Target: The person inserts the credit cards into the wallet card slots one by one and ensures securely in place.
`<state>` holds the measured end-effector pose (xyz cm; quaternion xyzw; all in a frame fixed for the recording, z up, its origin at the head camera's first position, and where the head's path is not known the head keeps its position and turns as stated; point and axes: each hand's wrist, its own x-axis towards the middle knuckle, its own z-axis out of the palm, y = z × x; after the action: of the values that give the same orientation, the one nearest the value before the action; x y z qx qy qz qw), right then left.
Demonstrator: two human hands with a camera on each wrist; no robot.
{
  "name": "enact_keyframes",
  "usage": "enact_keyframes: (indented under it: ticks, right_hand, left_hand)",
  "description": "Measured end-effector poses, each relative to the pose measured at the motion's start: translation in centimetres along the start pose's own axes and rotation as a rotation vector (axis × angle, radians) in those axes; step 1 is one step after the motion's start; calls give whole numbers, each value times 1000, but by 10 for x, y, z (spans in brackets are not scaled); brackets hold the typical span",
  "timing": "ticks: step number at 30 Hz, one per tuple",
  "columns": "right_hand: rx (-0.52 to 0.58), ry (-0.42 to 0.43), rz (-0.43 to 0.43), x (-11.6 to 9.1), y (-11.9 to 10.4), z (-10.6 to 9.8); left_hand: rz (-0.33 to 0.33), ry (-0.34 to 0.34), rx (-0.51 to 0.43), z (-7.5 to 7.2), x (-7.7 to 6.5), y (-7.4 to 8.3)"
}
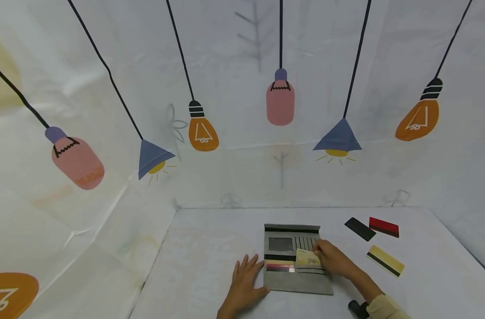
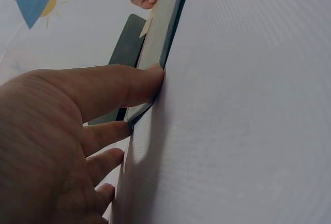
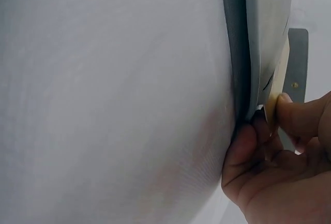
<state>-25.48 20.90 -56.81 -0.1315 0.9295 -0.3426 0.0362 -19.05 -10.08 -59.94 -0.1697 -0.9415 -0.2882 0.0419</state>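
Both hands are bare, without rings or gloves. The right hand (image 1: 333,258) comes out of a long beige sleeve (image 1: 386,307), and a small black device (image 1: 358,308) sits at that wrist. The left hand (image 1: 244,283) shows no sleeve.

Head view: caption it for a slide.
Left hand steadies an open grey wallet while the right hand pinches a yellow card.

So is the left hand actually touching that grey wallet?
Touching. The left wrist view shows the left hand with fingertips pressed on the wallet edge.
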Motion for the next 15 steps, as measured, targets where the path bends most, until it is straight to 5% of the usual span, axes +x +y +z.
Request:
enact_keyframes:
  ticks: [8, 15]
  right_hand:
    - [28, 27, 23, 1, 0, -3]
    - [-19, 8, -73, 0, 0, -2]
  left_hand:
    - [-10, -21, 18, 0, -1, -1]
    - [5, -22, 39, 1, 1, -4]
